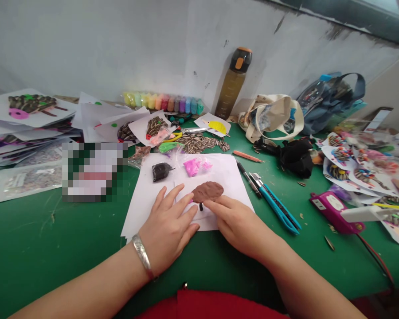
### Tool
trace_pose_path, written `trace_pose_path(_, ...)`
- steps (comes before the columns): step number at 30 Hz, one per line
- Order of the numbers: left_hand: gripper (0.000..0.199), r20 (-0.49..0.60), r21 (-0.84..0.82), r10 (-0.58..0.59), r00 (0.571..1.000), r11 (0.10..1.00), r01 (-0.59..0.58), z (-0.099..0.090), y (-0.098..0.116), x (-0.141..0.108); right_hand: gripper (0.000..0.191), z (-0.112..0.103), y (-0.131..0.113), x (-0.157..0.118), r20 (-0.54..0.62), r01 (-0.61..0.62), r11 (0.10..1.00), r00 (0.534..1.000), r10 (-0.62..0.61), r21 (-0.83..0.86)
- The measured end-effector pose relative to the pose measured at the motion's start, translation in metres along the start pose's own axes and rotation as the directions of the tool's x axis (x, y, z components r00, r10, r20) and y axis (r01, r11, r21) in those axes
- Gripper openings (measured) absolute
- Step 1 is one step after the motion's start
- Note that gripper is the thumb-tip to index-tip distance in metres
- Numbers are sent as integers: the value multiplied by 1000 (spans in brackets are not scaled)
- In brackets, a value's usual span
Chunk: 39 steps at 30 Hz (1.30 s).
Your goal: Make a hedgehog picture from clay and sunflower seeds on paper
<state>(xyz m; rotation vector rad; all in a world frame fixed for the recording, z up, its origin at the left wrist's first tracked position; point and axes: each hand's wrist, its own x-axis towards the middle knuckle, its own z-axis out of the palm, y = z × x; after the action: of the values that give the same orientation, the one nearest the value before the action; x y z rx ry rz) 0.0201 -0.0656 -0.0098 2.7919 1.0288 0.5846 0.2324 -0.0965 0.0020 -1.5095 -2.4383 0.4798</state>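
Sunflower seeds and a water bottle line the counter's back edge; black clay sits behind the brown clay oval, on paper toward the near edge. Left hand: fingers spread. Right hand: fingers together at the oval, undersides hidden; whether pinching, I cannot tell. Pixelation masks something leftward.

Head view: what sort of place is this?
Likely a handicraft workspace: a flattened brown clay-like piece on white paper, a row of multicoloured packets by the wall, and a pile of striped sunflower seeds on the green table.
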Motion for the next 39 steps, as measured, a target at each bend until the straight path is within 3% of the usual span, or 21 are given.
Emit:
trace_pose_path(10,29,23,-13,-22,999,1000,22,7,6,3,28,9,-3,2,48,0,994,999,5,-112)
trace_pose_path(17,30,19,-10,-8,1000,1000,8,6,4,3,34,3,-1,2,24,-10,1000,1000,11,-12)
trace_pose_path(31,29,39,-10,-28,999,1000,28,7,5,5,31,8,-2,5,53,-14,995,998,19,-100)
trace_pose_path(39,26,-17,3,13,1000,1000,-13,3,2,2,37,4,6,1,-27,39,999,999,-38,30)
